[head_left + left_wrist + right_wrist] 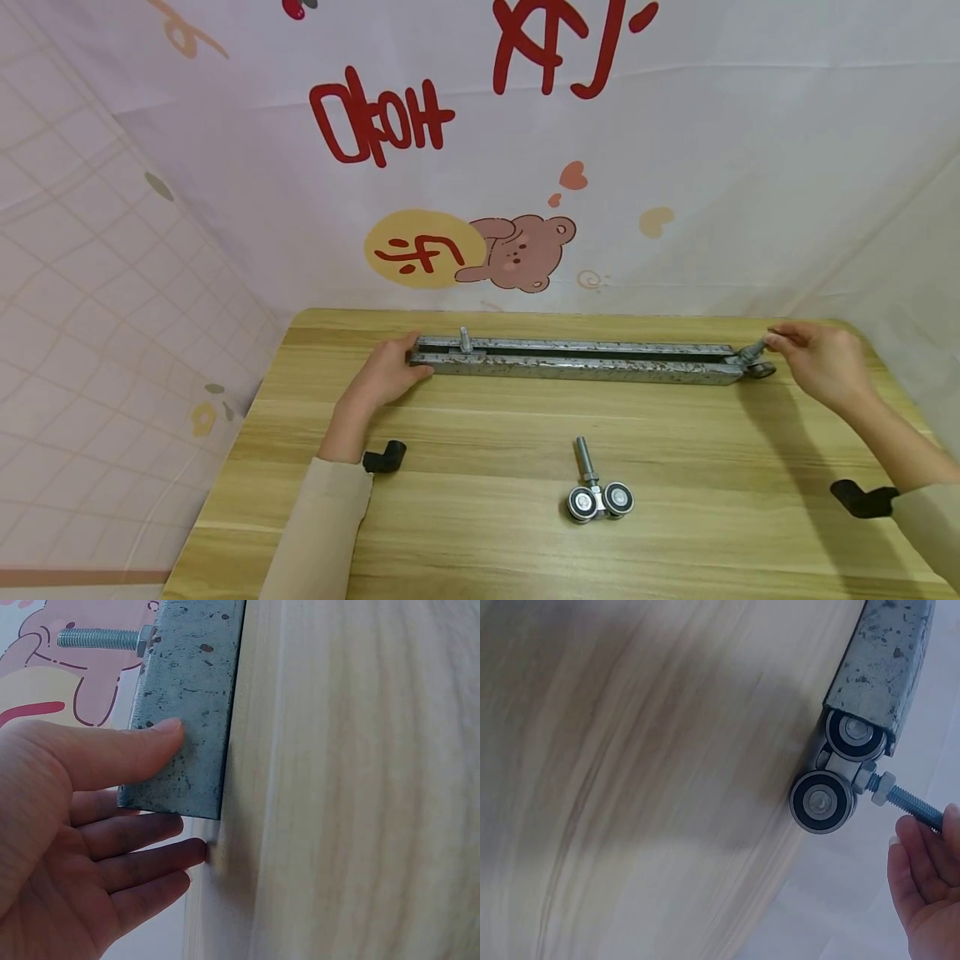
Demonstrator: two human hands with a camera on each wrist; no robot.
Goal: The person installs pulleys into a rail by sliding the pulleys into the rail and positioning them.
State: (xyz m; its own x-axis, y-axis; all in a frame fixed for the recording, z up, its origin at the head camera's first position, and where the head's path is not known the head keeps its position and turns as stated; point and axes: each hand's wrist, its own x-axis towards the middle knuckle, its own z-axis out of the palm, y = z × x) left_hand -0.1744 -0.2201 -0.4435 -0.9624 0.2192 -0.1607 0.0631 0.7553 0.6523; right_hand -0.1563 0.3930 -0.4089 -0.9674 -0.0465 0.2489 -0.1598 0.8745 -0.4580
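A grey metal track (pixel 577 367), spotted with rust-like marks, lies across the far part of the table with its slot upward. My left hand (pixel 385 372) grips its left end, the thumb on the near side wall. Close to that end, a threaded bolt (pixel 101 638) sticks up out of the slot. At the other end my right hand (pixel 825 364) pinches the bolt (pixel 915 808) of a roller trolley. One wheel of this trolley sits partly inside the track's mouth; the other wheel (pixel 820 801) is outside. The trolley bolt leans toward my right hand.
Nearer to me on the wooden table (pixel 480 442) lies another roller trolley (pixel 599 500), its bolt pointing away. A printed cloth (pixel 675 150) hangs behind the table's back edge, and more cloth (pixel 97 275) stands along the left side. Black fittings (pixel 386 457) stick out at my sleeves.
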